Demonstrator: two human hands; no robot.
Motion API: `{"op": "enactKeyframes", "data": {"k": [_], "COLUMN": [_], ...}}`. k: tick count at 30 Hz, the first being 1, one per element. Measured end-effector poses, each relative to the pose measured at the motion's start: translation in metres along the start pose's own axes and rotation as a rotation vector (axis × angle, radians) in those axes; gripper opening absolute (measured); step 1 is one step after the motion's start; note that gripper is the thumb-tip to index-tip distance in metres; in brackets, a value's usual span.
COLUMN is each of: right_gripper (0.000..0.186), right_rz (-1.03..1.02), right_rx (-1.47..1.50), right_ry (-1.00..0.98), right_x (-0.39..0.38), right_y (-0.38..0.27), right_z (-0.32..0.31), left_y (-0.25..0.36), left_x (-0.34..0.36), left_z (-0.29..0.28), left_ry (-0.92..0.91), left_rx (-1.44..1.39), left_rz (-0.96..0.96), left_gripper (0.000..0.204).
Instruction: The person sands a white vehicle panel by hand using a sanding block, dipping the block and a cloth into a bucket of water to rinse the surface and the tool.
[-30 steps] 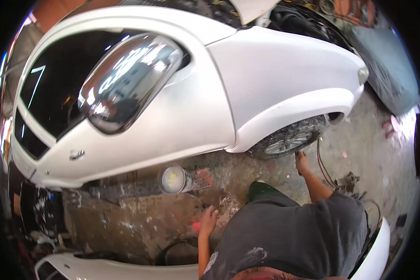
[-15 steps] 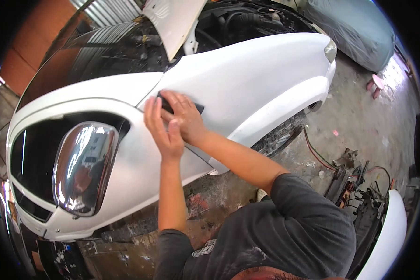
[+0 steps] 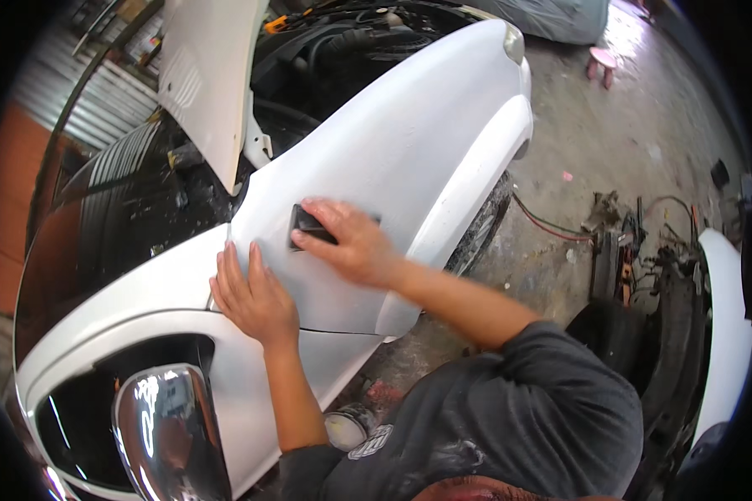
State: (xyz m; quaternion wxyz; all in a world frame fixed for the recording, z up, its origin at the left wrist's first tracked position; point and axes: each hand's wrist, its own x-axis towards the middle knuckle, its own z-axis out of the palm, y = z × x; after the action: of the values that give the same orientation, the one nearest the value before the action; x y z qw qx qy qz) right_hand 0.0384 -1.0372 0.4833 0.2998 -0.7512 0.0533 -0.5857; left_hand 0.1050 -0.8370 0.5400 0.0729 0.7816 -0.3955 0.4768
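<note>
My right hand [image 3: 353,248] grips a black sanding block [image 3: 311,227], fingers and thumb over its sides, and the block lies flat against the white front fender [image 3: 384,159] of a car. Part of the block is hidden under the palm. My left hand [image 3: 257,296] rests on the bodywork near the seam between fender and door, its fingers stretched out and holding nothing. Below it is the chrome side mirror [image 3: 171,430].
The raised white hood [image 3: 205,83] stands over the dark engine bay [image 3: 334,75]. On the floor to the right are car parts and cables [image 3: 618,250], a loose white panel [image 3: 723,326] and a small pink stool [image 3: 602,63]. A tub [image 3: 347,427] stands below my left forearm.
The view has shifted, so the car sits lower and more tilted. My right hand has moved the block away from my left hand onto the fender; the two hands, close together before, are now apart.
</note>
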Motion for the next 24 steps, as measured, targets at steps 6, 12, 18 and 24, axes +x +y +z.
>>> {"op": "enactKeyframes", "data": {"k": [6,12,18,24], "right_gripper": [0.031,0.038,0.033,0.029], "right_rz": [0.269,0.006,0.298,-0.139], "right_rx": [-0.512,-0.183,-0.456,-0.277], "right_ry": [0.446,0.014,0.412,-0.038], "right_x": [0.077,-0.026,0.041,-0.055], "right_y": [0.196,0.034,0.211,0.020], "right_z": [-0.140,-0.001,-0.140,0.013], "left_y": [0.024,0.007,0.023,0.009], "left_x": [0.013,0.003,0.010,0.005], "left_z": [0.003,-0.002,0.000,0.006], "left_ry": [0.021,-0.002,0.049,0.035], "left_rx": [-0.093,-0.019,-0.074,-0.053], "left_rz": [0.037,0.027,0.055,0.037], "left_gripper": [0.036,0.045,0.043,0.030]}}
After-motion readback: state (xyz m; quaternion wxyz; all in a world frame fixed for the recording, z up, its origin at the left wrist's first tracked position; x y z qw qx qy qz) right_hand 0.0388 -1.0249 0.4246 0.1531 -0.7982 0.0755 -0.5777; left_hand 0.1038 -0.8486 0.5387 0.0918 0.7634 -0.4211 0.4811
